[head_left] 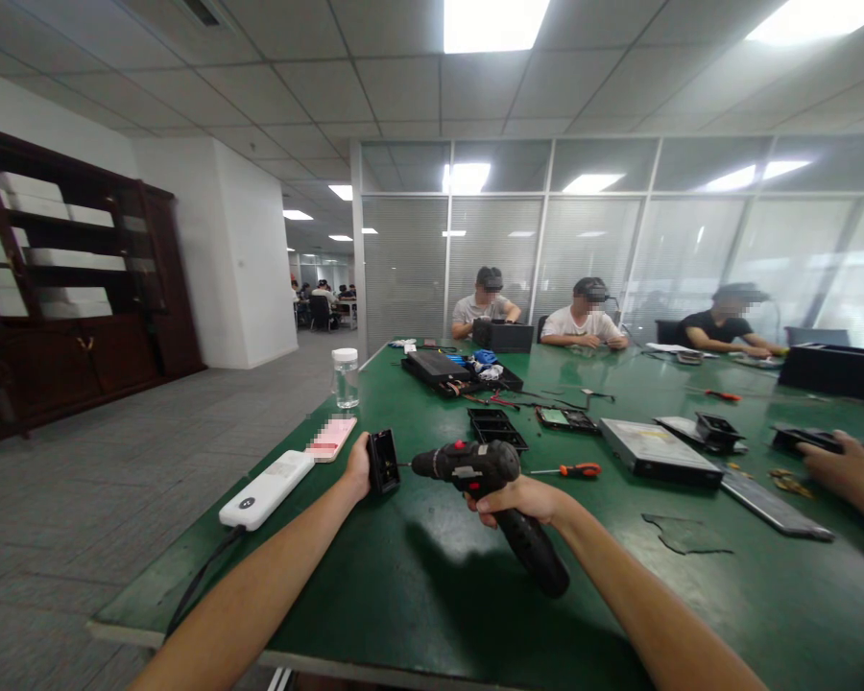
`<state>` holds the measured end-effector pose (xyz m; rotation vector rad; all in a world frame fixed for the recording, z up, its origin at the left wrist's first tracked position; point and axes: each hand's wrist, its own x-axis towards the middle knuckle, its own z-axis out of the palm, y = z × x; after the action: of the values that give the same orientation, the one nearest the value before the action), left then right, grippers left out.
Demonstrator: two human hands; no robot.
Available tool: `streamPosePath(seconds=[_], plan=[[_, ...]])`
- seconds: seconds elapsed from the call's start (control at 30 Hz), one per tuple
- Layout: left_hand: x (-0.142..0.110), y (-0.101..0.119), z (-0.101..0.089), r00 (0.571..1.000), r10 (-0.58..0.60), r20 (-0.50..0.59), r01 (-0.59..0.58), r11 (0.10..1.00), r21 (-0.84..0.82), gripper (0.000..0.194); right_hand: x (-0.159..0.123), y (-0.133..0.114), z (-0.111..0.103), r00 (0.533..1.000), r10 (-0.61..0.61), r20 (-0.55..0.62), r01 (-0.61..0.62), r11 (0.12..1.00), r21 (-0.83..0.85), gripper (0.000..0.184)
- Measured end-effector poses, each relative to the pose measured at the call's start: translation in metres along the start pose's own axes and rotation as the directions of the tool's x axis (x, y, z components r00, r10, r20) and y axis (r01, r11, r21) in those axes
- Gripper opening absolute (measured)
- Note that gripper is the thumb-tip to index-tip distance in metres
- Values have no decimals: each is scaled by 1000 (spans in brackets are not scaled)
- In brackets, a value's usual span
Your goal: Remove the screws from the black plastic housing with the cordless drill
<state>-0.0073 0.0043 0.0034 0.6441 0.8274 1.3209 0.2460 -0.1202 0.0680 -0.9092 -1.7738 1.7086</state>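
My right hand [513,501] is wrapped round the handle of a black cordless drill [468,464], which points left. The drill's thin bit reaches toward a small black plastic housing [384,462]; whether it touches a screw there cannot be made out. My left hand [358,468] grips that housing by its left side and holds it up on edge, its hollow face turned to the drill. Behind the drill, a black plastic frame [496,429] lies on the green table [374,614]. A screwdriver [580,470] with an orange and black handle rests just right of the drill.
Left of my hands are a white power bank [268,488] with a cable, a pink phone [332,439] and a clear jar [346,380]. A silver disc drive [659,451] lies to the right. A co-worker's hand [846,459] reaches in at the right edge. Several people sit opposite.
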Motion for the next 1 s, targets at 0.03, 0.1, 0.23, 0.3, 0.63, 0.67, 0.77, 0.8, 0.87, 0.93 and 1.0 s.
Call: streamPosePath(seconds=[0.03, 0.1, 0.23, 0.3, 0.63, 0.67, 0.77, 0.8, 0.87, 0.93, 1.0], plan=[[0, 0, 0, 1000, 1, 4, -1, 1000, 1, 32, 0, 0, 0, 1000, 5, 4, -5, 1000, 0, 25], [0, 0, 0, 1000, 2, 3, -2, 1000, -3, 31, -1, -1, 1, 1000, -5, 11, 5, 1000, -1, 21], [1, -1, -1, 1000, 3, -2, -3, 1000, -18, 31, -3, -4, 3, 1000, -6, 14, 6, 1000, -2, 19], [2, -1, -2, 1000, 2, -3, -3, 1000, -20, 31, -4, -5, 4, 1000, 2, -4, -2, 1000, -7, 20], [0, 0, 0, 1000, -13, -19, 13, 1000, 4, 31, 0, -3, 1, 1000, -19, 21, 18, 999, 30, 22], [0, 0, 1, 1000, -11, -21, 11, 1000, 2, 31, 0, -2, 1, 999, -24, 27, 23, 999, 37, 22], [-1, 0, 1, 1000, -4, -25, 4, 1000, 0, 31, 2, 0, 0, 999, -43, 33, 41, 998, 51, 22], [-1, 0, 1, 1000, -4, -26, 4, 1000, 4, 31, 2, 1, -1, 998, -46, 35, 44, 997, 56, 22], [0, 0, 1, 1000, -4, -25, 5, 1000, 11, 31, 2, 1, -1, 998, -46, 41, 43, 997, 61, 21], [0, 0, 1, 1000, -2, -21, 3, 1000, 8, 31, 1, 1, 0, 998, -42, 41, 40, 997, 60, 21], [1, 0, 0, 1000, 2, -16, -2, 1000, -4, 31, 1, 0, 0, 998, -42, 37, 40, 998, 55, 22]])
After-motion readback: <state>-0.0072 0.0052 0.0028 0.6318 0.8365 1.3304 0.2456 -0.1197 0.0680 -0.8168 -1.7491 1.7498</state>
